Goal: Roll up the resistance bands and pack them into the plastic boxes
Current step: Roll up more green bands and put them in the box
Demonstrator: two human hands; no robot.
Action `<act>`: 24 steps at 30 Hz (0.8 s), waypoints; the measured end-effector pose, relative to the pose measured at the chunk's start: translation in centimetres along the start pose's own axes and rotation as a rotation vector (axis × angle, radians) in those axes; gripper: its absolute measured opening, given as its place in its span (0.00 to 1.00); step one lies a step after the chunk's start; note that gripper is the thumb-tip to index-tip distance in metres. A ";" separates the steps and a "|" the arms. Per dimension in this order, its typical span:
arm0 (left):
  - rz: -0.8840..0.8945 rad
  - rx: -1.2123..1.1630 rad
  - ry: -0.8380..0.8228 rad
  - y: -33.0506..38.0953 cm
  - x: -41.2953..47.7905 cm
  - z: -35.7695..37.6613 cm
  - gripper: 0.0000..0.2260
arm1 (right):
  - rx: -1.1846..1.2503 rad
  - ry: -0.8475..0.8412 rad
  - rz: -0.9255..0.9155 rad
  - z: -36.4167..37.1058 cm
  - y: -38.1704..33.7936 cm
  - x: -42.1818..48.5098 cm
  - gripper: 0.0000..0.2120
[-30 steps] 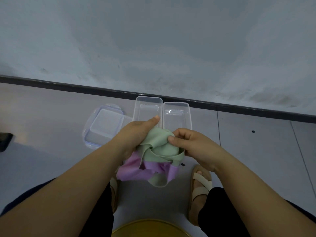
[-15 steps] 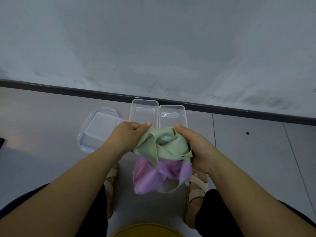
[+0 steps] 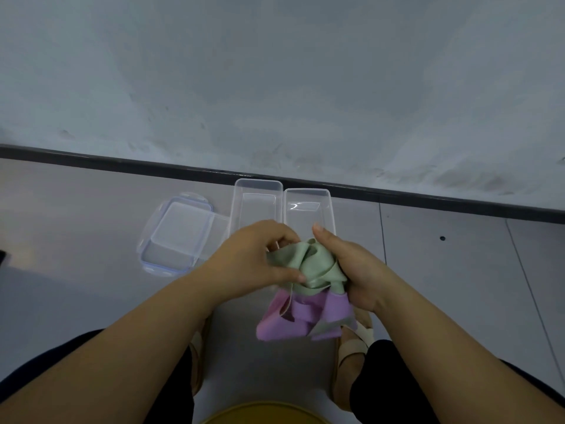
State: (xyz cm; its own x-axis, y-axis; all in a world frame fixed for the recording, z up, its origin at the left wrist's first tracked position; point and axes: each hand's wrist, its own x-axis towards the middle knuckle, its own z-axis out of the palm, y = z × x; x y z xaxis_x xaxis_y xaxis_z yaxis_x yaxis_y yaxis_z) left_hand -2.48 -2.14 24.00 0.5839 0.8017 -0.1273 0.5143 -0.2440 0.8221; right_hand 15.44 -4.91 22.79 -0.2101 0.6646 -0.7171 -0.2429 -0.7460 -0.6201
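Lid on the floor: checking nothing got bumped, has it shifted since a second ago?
No. The lid keeps the same spot and angle left of the left box.

Near end of left box (image 3: pixel 257 203) hidden behind left hand (image 3: pixel 253 258). Near end of right box (image 3: pixel 307 206) hidden behind right hand (image 3: pixel 351 270). Right hand's fingers tucked behind green band (image 3: pixel 308 264), out of sight. Green band and purple band (image 3: pixel 293 316) tangled, ends hard to tell. Yellow thing (image 3: pixel 260 413) cut off by bottom edge. Dark thing (image 3: pixel 1 259) cut off at left edge. Left sandal (image 3: pixel 198 347) mostly under arm. Dark dot (image 3: pixel 442 238) on floor, middle right, too small to tell.
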 end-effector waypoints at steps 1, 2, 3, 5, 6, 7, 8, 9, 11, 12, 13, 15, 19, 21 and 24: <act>-0.033 -0.061 0.016 -0.1 0.1 -0.2 0.12 | -0.019 -0.006 -0.014 -0.1 0.0 0.0 0.31; -0.071 -0.131 0.021 -0.2 0.2 -0.6 0.09 | -0.053 -0.016 -0.032 -0.1 0.0 -0.1 0.33; -0.104 -0.191 0.001 -0.4 0.2 -1.1 0.07 | -0.104 -0.026 -0.050 -0.2 0.0 -0.1 0.34; -0.137 -0.279 -0.079 -0.8 0.2 -1.9 0.06 | -0.254 -0.030 -0.069 -0.3 0.0 -0.3 0.30; -0.145 -0.321 -0.112 -0.8 0.1 -2.2 0.06 | -0.347 -0.025 -0.072 -0.3 0.0 -0.4 0.25; -0.165 -0.360 -0.128 -0.8 0.0 -2.2 0.06 | -0.431 -0.019 -0.077 -0.3 0.0 -0.5 0.22; -0.188 -0.395 -0.135 -0.7 0.0 -2.2 0.06 | -0.490 -0.012 -0.086 -0.3 -0.1 -0.5 0.21; -0.214 -0.428 -0.141 -0.7 0.1 -2.1 0.06 | -0.528 -0.007 -0.104 -0.4 -0.1 -0.5 0.20; -0.249 -0.491 -0.132 -0.6 0.2 -2.0 0.06 | -0.568 -0.009 -0.153 -0.4 -0.1 -0.4 0.21; -0.271 -0.544 -0.116 -0.7 0.3 -1.9 0.06 | -0.576 -0.008 -0.175 -0.3 -0.1 -0.4 0.22; -0.299 -0.603 -0.099 -0.7 0.4 -1.9 0.07 | -0.578 -0.007 -0.196 -0.3 -0.1 -0.4 0.22; -0.343 -0.693 -0.082 -0.6 0.6 -1.9 0.07 | -0.560 -0.015 -0.228 -0.3 0.0 -0.4 0.21; -0.425 -0.744 -0.045 -0.7 0.8 -1.8 0.08 | -0.506 -0.037 -0.237 -0.4 0.1 -0.2 0.12; -0.450 -0.775 -0.045 -0.7 0.9 -1.7 0.08 | -0.523 -0.048 -0.234 -0.4 0.1 -0.2 0.11; -0.469 -0.869 -0.022 -0.6 0.9 -1.9 0.08 | -0.613 -0.091 -0.213 -0.2 0.3 -0.4 0.09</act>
State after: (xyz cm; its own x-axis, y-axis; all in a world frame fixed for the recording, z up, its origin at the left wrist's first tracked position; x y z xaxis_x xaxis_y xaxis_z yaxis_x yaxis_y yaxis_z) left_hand -3.47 -0.24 24.43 0.4552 0.7025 -0.5471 0.0611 0.5884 0.8062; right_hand 15.59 -5.39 22.79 -0.3027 0.7816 -0.5453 0.2901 -0.4695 -0.8339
